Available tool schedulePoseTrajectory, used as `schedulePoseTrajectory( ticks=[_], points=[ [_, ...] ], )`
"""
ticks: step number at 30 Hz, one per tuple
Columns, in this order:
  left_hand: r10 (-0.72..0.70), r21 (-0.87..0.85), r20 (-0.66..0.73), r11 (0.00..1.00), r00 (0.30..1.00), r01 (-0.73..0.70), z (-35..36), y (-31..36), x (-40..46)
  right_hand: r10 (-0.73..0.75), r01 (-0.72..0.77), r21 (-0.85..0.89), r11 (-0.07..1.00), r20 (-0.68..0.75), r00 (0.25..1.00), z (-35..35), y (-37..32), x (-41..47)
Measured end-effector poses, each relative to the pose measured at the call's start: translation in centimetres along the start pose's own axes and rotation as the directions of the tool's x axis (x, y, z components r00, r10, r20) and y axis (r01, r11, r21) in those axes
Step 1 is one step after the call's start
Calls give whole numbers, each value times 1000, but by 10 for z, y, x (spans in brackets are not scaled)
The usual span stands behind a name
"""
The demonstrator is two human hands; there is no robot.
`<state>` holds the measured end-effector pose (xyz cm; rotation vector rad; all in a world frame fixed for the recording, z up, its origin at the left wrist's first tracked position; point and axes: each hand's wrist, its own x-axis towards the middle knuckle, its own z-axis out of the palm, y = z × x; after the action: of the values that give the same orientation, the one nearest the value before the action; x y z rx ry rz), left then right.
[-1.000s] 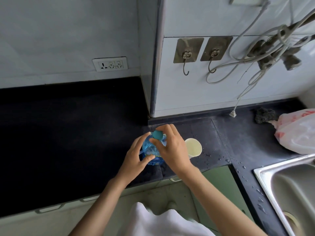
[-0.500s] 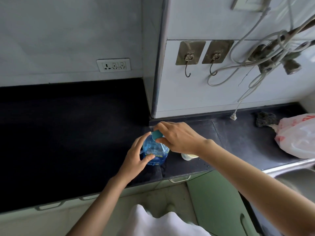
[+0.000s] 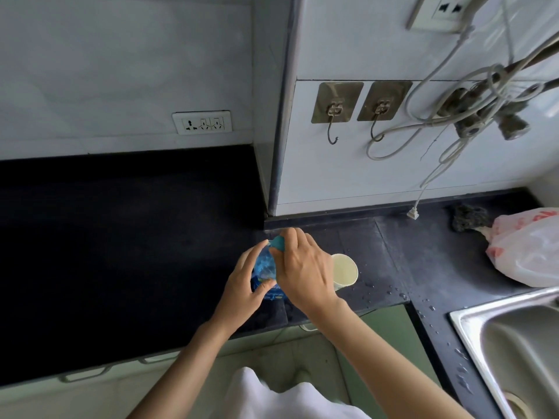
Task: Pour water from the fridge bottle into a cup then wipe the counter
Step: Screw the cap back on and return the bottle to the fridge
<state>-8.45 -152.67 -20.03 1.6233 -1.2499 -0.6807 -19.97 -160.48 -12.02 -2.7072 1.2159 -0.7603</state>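
So the bottle (image 3: 266,267) sits on the counter (image 3: 121,252) between both hands, left hand (image 3: 245,285) on its side, right hand (image 3: 302,270) over the cap (image 3: 278,243). The cup (image 3: 344,272) is just right of the right hand. Farther right and behind are a scrubber (image 3: 469,217) and plastic bag (image 3: 526,246), with the sink (image 3: 514,352) nearer, off to the right.

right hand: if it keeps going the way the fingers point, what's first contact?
The right hand is already on the bottle, fingertips at the teal cap, pointing up-left. Past the cap, the line looks free over the dark counter toward the wall corner, though depth is unclear from one view.
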Motion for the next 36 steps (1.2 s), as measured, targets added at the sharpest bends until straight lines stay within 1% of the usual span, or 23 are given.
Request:
schedulePoseTrajectory(
  ticks=[3, 5, 8, 10, 12, 14, 18, 20, 23, 28, 32, 36],
  points=[
    [3, -4, 15, 1000, 1000, -3, 0, -2, 0, 21, -23, 82, 996, 27, 999, 0, 7, -1],
    [-10, -32, 30, 999, 999, 11, -1, -3, 1, 24, -45, 233, 971, 91, 996, -4, 17, -2],
    [-18, -78, 46, 997, 999, 21, -2, -3, 0, 58, -117, 426, 897, 149, 987, -7, 35, -7],
    [24, -83, 51, 996, 998, -20, -4, -4, -1, 109, -192, 520, 832, 186, 976, -5, 46, -14],
    [55, -63, 55, 997, 997, -51, -5, -6, -1, 147, -261, 598, 758, 233, 961, 0, 54, -24],
    [57, -52, 54, 997, 997, -55, -7, -8, -1, 148, -301, 641, 706, 282, 948, 7, 59, -37],
    [76, -27, 50, 997, 996, -75, -8, -13, -3, 102, -296, 668, 683, 315, 944, 22, 60, -59],
    [92, -6, 50, 996, 995, -91, -9, -17, -4, 109, -306, 660, 686, 323, 940, 31, 58, -65],
    [133, 58, 60, 989, 989, -136, -9, -24, -4, 127, -320, 610, 725, 338, 933, 43, 56, -70],
    [216, 186, 77, 956, 973, -227, -5, -30, -2, 136, -340, 485, 806, 407, 903, 53, 50, -72],
    [250, 173, 59, 951, 966, -257, 0, -34, 2, 145, -333, 452, 827, 400, 905, 57, 50, -71],
    [212, 132, 18, 968, 977, -212, 2, -36, 1, 151, -326, 467, 822, 373, 916, 54, 49, -67]
  ],
)
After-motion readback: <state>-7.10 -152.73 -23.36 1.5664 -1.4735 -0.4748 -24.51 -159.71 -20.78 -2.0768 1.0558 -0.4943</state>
